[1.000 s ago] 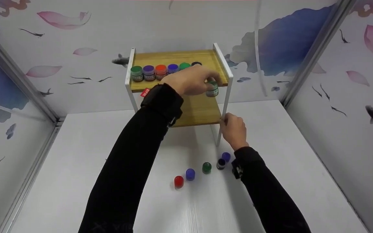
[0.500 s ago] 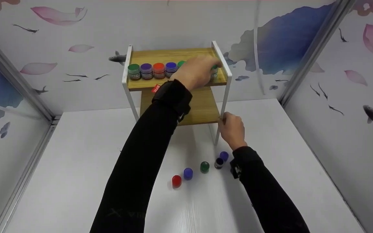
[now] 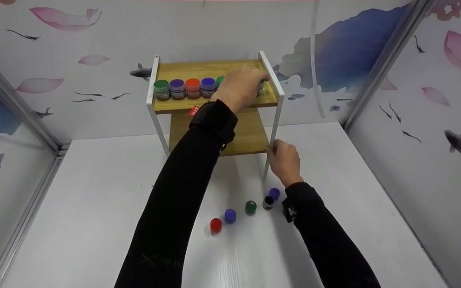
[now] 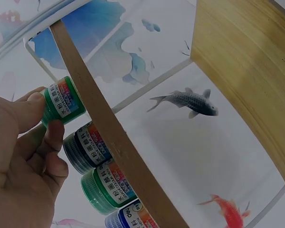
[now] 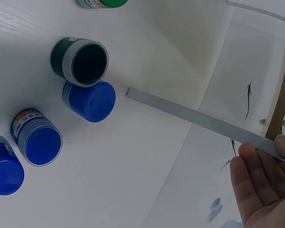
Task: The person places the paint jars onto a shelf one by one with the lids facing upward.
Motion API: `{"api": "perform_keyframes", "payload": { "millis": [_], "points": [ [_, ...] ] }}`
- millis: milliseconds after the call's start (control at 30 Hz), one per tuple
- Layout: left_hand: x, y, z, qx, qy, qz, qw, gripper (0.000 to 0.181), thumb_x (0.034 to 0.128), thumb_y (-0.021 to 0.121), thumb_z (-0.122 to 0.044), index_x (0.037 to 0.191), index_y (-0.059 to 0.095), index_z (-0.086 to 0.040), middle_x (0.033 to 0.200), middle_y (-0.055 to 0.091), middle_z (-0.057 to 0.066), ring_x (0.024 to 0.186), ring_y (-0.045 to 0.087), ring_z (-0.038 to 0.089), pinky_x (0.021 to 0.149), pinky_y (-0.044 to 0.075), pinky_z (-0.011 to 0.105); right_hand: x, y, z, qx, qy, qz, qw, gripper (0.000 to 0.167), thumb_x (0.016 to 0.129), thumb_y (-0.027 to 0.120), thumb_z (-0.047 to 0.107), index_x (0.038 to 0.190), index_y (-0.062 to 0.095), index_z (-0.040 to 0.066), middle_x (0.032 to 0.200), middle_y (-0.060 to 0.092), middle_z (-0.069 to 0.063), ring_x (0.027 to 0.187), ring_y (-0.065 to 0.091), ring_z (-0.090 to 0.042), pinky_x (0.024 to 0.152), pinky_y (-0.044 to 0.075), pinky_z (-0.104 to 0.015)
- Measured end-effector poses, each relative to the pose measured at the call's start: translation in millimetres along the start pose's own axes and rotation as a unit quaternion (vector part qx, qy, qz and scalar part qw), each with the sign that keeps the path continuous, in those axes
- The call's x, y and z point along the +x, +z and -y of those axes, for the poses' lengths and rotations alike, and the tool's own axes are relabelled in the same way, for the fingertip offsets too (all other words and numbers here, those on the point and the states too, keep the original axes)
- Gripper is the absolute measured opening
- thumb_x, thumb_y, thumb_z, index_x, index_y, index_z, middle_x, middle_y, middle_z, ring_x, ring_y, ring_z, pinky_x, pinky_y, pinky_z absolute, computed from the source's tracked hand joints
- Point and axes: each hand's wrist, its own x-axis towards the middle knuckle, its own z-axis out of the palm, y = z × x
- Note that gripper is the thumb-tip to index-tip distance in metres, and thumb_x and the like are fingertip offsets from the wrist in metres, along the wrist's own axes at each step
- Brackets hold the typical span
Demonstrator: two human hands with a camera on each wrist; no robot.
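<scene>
At the right end of the top board of a small two-tier shelf (image 3: 206, 108), my left hand (image 3: 240, 86) holds a green-lidded paint jar (image 4: 64, 99) between thumb and fingers. In the left wrist view the jar is at the board's edge, beside a dark-lidded jar (image 4: 87, 148) and another green one (image 4: 108, 186). My right hand (image 3: 285, 162) pinches the shelf's white front-right leg (image 5: 194, 116) at the lower board's corner. A row of jars, among them a green (image 3: 161, 90), a purple (image 3: 177, 89) and an orange one (image 3: 193, 88), lines the top board's front.
On the white table (image 3: 106, 208) in front of the shelf stand several jars: red (image 3: 216, 226), blue (image 3: 230, 216), green (image 3: 250, 207), black (image 3: 268, 202) and another blue (image 3: 274, 193). Printed wall panels (image 3: 406, 104) close the space behind and at both sides.
My left hand has raised the green-lidded jar from in front of the top board up to its right end, beside the row. The right hand keeps its hold on the leg.
</scene>
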Motion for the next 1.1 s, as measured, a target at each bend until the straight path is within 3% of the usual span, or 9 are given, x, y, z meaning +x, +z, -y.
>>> {"api": "perform_keyframes", "payload": {
  "millis": [333, 600, 833, 967, 1100],
  "points": [
    [4.9, 4.0, -2.0, 0.035, -0.006, -0.025, 0.9991, 0.037, 0.1000, 0.051, -0.006, 0.133, 0.060, -0.020, 0.127, 0.066, 0.001, 0.108, 0.061, 0.015, 0.096, 0.049, 0.029, -0.3, -1, 1, 0.000, -0.012, -0.013, 0.9998, 0.016, 0.094, 0.063, 0.015, 0.094, 0.069, 0.001, 0.082, 0.070, -0.015, 0.072, 0.066, -0.027, 0.065, 0.051, -0.040],
    [6.5, 5.8, -3.6, 0.034, -0.019, -0.029, 0.9988, 0.038, 0.0995, 0.051, -0.005, 0.132, 0.062, -0.020, 0.131, 0.064, 0.000, 0.114, 0.061, 0.017, 0.101, 0.048, 0.030, -0.9, 1, 0, -0.003, -0.013, -0.022, 0.9997, 0.016, 0.093, 0.064, 0.015, 0.092, 0.069, 0.000, 0.080, 0.070, -0.015, 0.071, 0.066, -0.028, 0.065, 0.051, -0.041],
    [1.3, 2.9, -3.1, 0.016, -0.024, -0.024, 0.9993, 0.039, 0.0998, 0.050, -0.005, 0.135, 0.058, -0.020, 0.121, 0.066, 0.001, 0.098, 0.055, 0.014, 0.093, 0.048, 0.029, -0.7, 2, 1, -0.006, -0.011, -0.021, 0.9997, 0.015, 0.093, 0.064, 0.015, 0.091, 0.069, 0.001, 0.080, 0.070, -0.015, 0.071, 0.065, -0.028, 0.065, 0.051, -0.041],
    [-3.4, 1.0, -3.7, 0.008, -0.018, -0.022, 0.9996, 0.042, 0.0987, 0.054, -0.008, 0.138, 0.055, -0.022, 0.131, 0.062, 0.000, 0.109, 0.057, 0.014, 0.098, 0.047, 0.029, -1.1, 1, 2, -0.006, -0.009, -0.020, 0.9997, 0.016, 0.093, 0.064, 0.017, 0.091, 0.069, 0.001, 0.081, 0.070, -0.015, 0.072, 0.064, -0.028, 0.066, 0.050, -0.041],
    [-8.6, 1.4, -5.4, 0.005, 0.007, -0.032, 0.9995, 0.039, 0.0996, 0.054, -0.012, 0.137, 0.056, -0.022, 0.135, 0.061, 0.001, 0.118, 0.058, 0.015, 0.099, 0.047, 0.028, -1.0, 0, 1, -0.007, -0.005, -0.017, 0.9998, 0.017, 0.094, 0.063, 0.017, 0.091, 0.068, 0.001, 0.081, 0.069, -0.014, 0.072, 0.063, -0.027, 0.066, 0.049, -0.040]
  ]
}}
